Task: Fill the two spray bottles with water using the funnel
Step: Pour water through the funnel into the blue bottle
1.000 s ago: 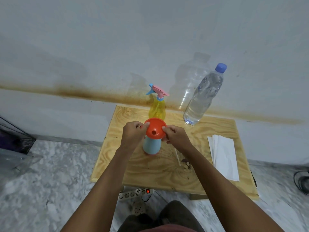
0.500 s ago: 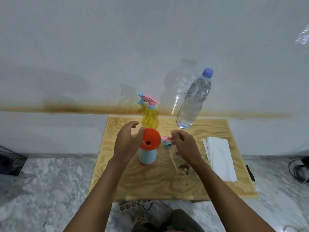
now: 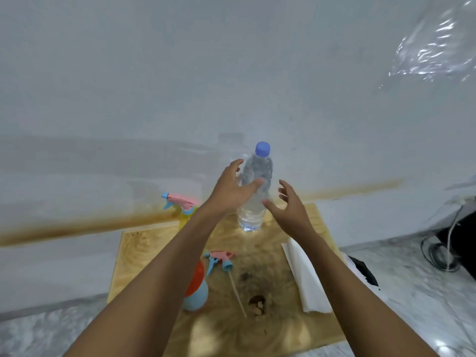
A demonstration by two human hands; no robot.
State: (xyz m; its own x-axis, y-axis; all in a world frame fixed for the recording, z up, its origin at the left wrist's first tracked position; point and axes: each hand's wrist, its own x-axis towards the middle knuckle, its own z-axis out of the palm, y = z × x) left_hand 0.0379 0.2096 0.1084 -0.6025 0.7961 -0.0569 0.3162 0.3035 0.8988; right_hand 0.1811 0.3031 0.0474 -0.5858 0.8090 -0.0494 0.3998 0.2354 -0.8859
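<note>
- Nearest the person, under the left forearm and well short of both hands, a pale blue plastic spray bottle is standing with its head off. A round orange plastic funnel is sitting in its neck, and the forearm is hiding part of both.
- Just right of that forearm, a pink and blue trigger head with a thin white tube is lying on the plywood table.
- Under the right forearm, a stack of white paper napkins is lying.
- The left hand is hovering open with fingers spread, in front of a clear plastic water bottle with a blue cap. Whether they are touching cannot be told.
- The right hand is hovering open and empty just right of the bottle.
- The water bottle is standing upright between the hands, capped.
- Left of the left hand, by the wall, a yellow plastic spray bottle is standing with its head on.
- The water bottle looks nearly full, so it is probably heavy, with smooth thin walls that give under a squeeze. Gripping round the mid-body seems best.
- Count: two spray bottles, one funnel, one water bottle, one loose trigger head.
</note>
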